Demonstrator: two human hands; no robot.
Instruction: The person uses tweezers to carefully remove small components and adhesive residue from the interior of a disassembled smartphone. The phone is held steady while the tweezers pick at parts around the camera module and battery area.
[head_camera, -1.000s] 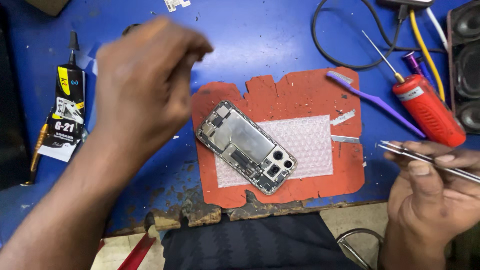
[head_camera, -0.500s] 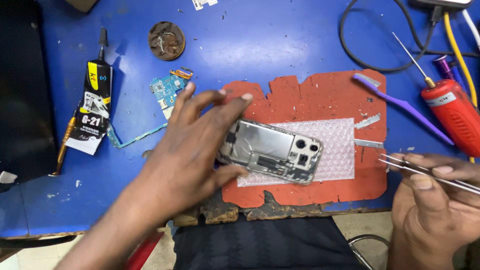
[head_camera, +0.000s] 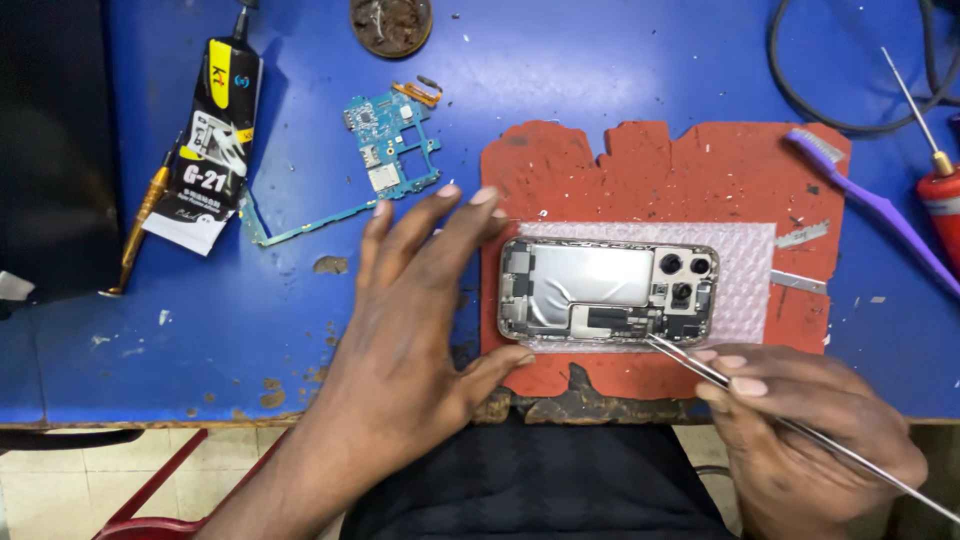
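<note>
Two bare hands work at an opened smartphone with a silver metal frame (head_camera: 607, 291), which lies flat and lengthwise on a patch of clear bubble wrap (head_camera: 745, 275) over a worn red rubber mat (head_camera: 690, 170) on the blue workbench (head_camera: 600, 70).

Left hand (head_camera: 415, 320): palm down, fingers spread and extended. It lies flat on the bench and the left edge of the mat, just beside the short left end of the phone. The fingertips (head_camera: 484, 196) reach past the phone's upper left corner; the thumb lies along the mat's lower edge below the phone. It grasps nothing; whether it touches the frame cannot be told.

Right hand (head_camera: 810, 435): closed in a pinch on thin steel tweezers (head_camera: 720, 382), held between thumb and forefinger. The shaft runs diagonally from lower right up to upper left. Its tip meets the lower edge of the phone, below the camera cluster. The hand itself sits below and to the right of the phone, off the mat's front edge.

Surrounding items:
- A teal bare circuit board (head_camera: 385, 150) lies above the left hand.
- A black and yellow adhesive tube (head_camera: 210, 150) lies at far left, with a brass-handled tool (head_camera: 135, 225) beside it.
- A purple plastic brush (head_camera: 870, 210) crosses the mat's right corner.
- A red-handled screwdriver (head_camera: 938, 190) lies at the right edge.
- A black cable (head_camera: 820, 100) loops at upper right.
</note>
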